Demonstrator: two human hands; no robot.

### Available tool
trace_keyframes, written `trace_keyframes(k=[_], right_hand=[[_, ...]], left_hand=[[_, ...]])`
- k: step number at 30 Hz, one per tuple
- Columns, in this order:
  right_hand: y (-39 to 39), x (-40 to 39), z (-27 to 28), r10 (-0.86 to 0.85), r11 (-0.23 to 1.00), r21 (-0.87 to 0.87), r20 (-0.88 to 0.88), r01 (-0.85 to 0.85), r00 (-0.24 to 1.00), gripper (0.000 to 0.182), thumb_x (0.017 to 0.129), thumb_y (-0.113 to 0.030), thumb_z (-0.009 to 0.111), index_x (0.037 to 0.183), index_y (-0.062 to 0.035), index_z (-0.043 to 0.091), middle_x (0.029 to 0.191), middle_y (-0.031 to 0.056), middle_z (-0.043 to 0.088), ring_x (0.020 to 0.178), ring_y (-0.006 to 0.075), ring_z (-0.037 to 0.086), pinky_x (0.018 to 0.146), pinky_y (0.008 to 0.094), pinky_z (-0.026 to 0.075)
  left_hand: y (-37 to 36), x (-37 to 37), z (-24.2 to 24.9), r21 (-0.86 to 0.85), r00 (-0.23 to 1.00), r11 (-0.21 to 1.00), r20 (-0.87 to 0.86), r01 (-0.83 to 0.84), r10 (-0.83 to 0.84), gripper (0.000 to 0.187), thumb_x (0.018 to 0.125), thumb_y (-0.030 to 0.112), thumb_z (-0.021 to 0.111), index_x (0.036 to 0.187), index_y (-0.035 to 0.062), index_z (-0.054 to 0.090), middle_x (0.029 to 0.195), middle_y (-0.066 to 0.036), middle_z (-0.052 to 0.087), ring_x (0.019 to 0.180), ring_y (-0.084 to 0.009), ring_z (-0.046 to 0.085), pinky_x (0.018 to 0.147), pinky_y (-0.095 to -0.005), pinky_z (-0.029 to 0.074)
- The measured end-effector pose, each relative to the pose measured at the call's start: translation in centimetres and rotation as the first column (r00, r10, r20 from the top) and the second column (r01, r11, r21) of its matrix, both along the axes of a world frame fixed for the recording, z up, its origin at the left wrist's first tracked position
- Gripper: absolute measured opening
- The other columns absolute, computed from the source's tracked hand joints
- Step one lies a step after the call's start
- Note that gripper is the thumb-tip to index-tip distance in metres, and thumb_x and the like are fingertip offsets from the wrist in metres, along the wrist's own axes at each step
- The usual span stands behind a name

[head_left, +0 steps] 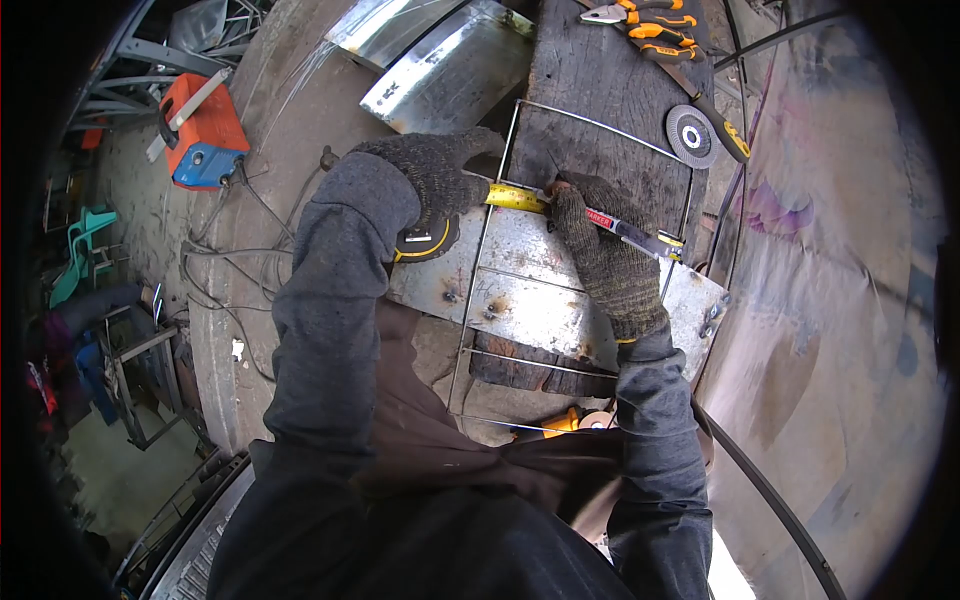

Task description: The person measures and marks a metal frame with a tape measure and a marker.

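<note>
My left hand (430, 180), in a dark knit glove, grips a black and yellow tape measure (428, 243) whose case shows below the palm. Its yellow blade (515, 197) runs right over a thin wire frame (482, 250), passes beneath my right hand and shows again at a yellow end (670, 242). My gloved right hand (600, 245) is closed around a marker (622, 228) with a red label, with its fingertips at the blade. Under both hands lies a shiny metal sheet (540, 300) with rust spots and small holes.
A dark wooden plank (590, 75) supports the sheet. On it lie orange-handled pliers (640, 15) and a flap disc (692, 136) beside a yellow-black handle (735, 140). Curved metal pieces (450, 65) sit at the back; a red-blue machine (205, 130) with cables stands left. An orange power tool (560, 423) lies below.
</note>
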State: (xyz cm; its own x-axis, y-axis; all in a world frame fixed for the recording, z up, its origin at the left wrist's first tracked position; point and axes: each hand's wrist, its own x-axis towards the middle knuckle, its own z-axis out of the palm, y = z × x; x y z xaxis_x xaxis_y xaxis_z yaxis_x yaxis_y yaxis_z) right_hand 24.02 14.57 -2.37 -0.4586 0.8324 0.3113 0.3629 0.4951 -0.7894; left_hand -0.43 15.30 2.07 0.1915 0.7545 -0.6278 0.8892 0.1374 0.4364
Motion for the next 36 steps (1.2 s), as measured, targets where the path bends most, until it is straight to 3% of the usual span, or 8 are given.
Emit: trace_keyframes(k=[5, 8, 11, 13, 17, 21, 25, 36], right_hand=[[-0.2, 0.0, 0.5, -0.049, 0.977, -0.210, -0.025, 0.043, 0.998, 0.020, 0.096, -0.013, 0.064, 0.113, -0.0072, 0.073, 0.095, 0.0099, 0.075, 0.077, 0.0243, 0.072, 0.066, 0.0339, 0.056], [0.1, 0.4, 0.7, -0.077, 0.997, 0.028, 0.014, 0.076, 0.997, 0.021, 0.099, -0.014, 0.060, 0.115, -0.0085, 0.071, 0.095, 0.0075, 0.074, 0.078, 0.0212, 0.072, 0.064, 0.0323, 0.055], [0.4, 1.7, 4.3, -0.117, 0.981, -0.148, 0.074, 0.127, 0.990, 0.030, 0.104, -0.023, 0.054, 0.117, -0.0003, 0.068, 0.106, 0.0109, 0.073, 0.094, 0.0190, 0.072, 0.084, 0.0307, 0.054], [0.8, 2.2, 6.8, -0.234, 0.953, -0.222, -0.092, 0.209, 0.968, 0.032, 0.106, -0.023, 0.051, 0.115, 0.0031, 0.067, 0.104, 0.0116, 0.072, 0.093, 0.0202, 0.071, 0.086, 0.0311, 0.053], [1.5, 5.4, 9.8, -0.446, 0.893, 0.013, -0.097, 0.449, 0.890, 0.047, 0.108, -0.034, 0.039, 0.115, 0.0072, 0.060, 0.103, 0.0190, 0.071, 0.096, 0.0273, 0.072, 0.090, 0.0351, 0.054], [2.2, 10.1, 10.3, -0.597, 0.768, -0.070, -0.437, 0.637, 0.672, 0.050, 0.106, -0.037, 0.042, 0.120, 0.0088, 0.055, 0.104, 0.0232, 0.070, 0.099, 0.0299, 0.071, 0.094, 0.0390, 0.055], [1.9, 13.3, 9.4, -0.677, 0.728, -0.253, -0.414, 0.637, 0.609, 0.049, 0.106, -0.037, 0.043, 0.122, 0.0079, 0.054, 0.103, 0.0218, 0.071, 0.096, 0.0292, 0.071, 0.091, 0.0399, 0.056], [0.4, 14.6, 8.7, -0.543, 0.824, -0.011, -0.305, 0.567, 0.782, 0.038, 0.107, -0.025, 0.046, 0.127, 0.0047, 0.058, 0.113, 0.0198, 0.069, 0.095, 0.0283, 0.072, 0.089, 0.0374, 0.058]], left_hand=[[0.0, 0.1, 0.3, 0.011, 1.000, 1.000, -0.003, -0.006, 0.006, 0.058, 0.096, 0.034, 0.063, 0.147, 0.0190, 0.041, 0.129, -0.018, 0.065, 0.112, -0.0312, 0.066, 0.095, -0.0393, 0.052], [-0.5, 0.0, 1.0, 0.055, 0.995, 0.997, -0.075, 0.063, -0.058, 0.051, 0.096, 0.037, 0.063, 0.139, 0.0153, 0.047, 0.126, -0.017, 0.066, 0.110, -0.0324, 0.066, 0.093, -0.0408, 0.052], [-1.0, -0.4, 1.4, 0.131, 0.998, 0.989, -0.018, 0.064, -0.062, 0.048, 0.094, 0.042, 0.065, 0.130, 0.0122, 0.052, 0.117, -0.013, 0.068, 0.102, -0.0285, 0.068, 0.085, -0.0394, 0.053], [-0.8, -0.2, 3.0, -0.060, 0.984, 0.998, 0.180, 0.021, -0.010, 0.050, 0.091, 0.042, 0.070, 0.127, 0.0115, 0.054, 0.103, -0.010, 0.067, 0.090, -0.0198, 0.067, 0.075, -0.0353, 0.052], [-0.8, 1.2, 4.8, -0.014, 0.961, 1.000, 0.276, 0.000, 0.004, 0.049, 0.087, 0.033, 0.077, 0.126, 0.0122, 0.056, 0.093, -0.008, 0.065, 0.080, -0.0130, 0.062, 0.068, -0.0312, 0.049], [-0.5, 1.7, 5.1, 0.109, 0.909, 0.979, 0.400, -0.174, 0.116, 0.056, 0.082, 0.020, 0.082, 0.129, 0.0120, 0.053, 0.086, -0.007, 0.065, 0.078, -0.0127, 0.062, 0.067, -0.0307, 0.049], [0.2, 1.4, 4.2, 0.150, 0.777, 0.938, 0.609, -0.314, 0.163, 0.060, 0.082, 0.014, 0.080, 0.134, 0.0114, 0.050, 0.088, -0.005, 0.066, 0.081, -0.0123, 0.064, 0.072, -0.0306, 0.052], [1.0, 5.0, 2.3, 0.262, 0.590, 0.874, 0.806, -0.409, 0.035, 0.029, 0.096, 0.018, 0.068, 0.121, 0.0048, 0.061, 0.100, -0.001, 0.067, 0.091, -0.0109, 0.064, 0.081, -0.0261, 0.055]])
